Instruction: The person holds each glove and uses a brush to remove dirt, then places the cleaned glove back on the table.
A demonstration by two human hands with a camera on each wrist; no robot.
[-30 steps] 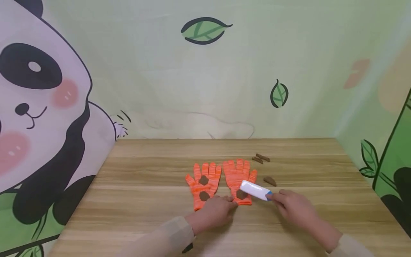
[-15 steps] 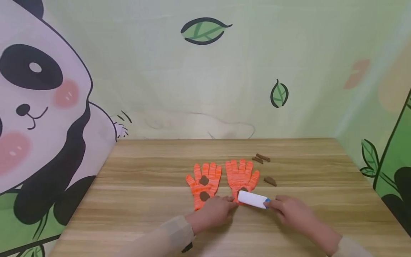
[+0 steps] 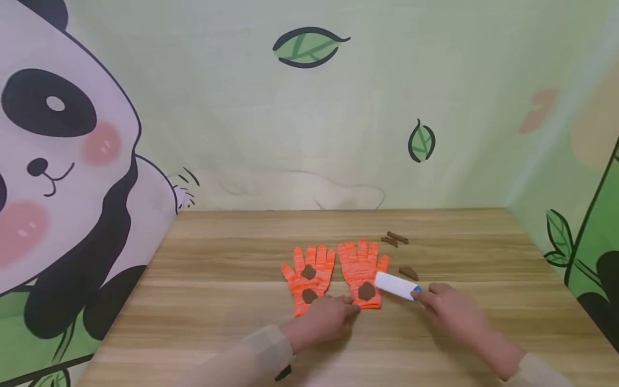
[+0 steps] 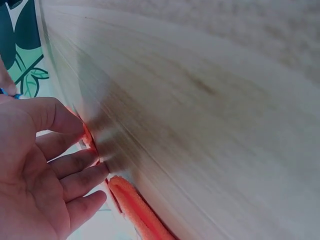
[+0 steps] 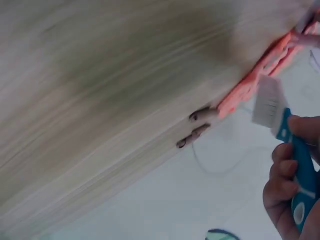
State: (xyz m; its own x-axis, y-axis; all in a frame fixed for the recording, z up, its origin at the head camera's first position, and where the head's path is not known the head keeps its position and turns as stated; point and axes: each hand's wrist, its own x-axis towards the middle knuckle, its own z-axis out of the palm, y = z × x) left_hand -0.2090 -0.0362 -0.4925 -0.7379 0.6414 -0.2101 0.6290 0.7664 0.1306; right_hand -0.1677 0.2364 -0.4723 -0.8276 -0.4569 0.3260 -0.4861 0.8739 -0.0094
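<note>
Two orange knit gloves lie side by side on the table; the left glove (image 3: pixel 313 269) carries two brown patches, the right glove (image 3: pixel 360 263) one near its cuff. My left hand (image 3: pixel 323 320) overlaps the left glove's cuff, its extended fingertips pressing at the right glove's cuff. In the left wrist view the fingers (image 4: pixel 75 182) are loosely bent, grasping nothing. My right hand (image 3: pixel 452 312) grips the blue handle (image 5: pixel 301 170) of a lint roller (image 3: pixel 395 285). Its white head (image 5: pixel 270 102) is beside the right glove's patch, over the thumb-side edge.
A brown half-round piece (image 3: pixel 408 273) lies right of the gloves. Two thin brown strips (image 3: pixel 395 237) are farther back. The wooden table (image 3: pixel 232 231) meets a printed wall cloth (image 3: pixel 232 123) with a panda and leaves behind it.
The roller head went down over the right glove's patch, then back right and up, uncovering it. The right glove shifted right, then slightly back. My left hand stays at the cuffs.
</note>
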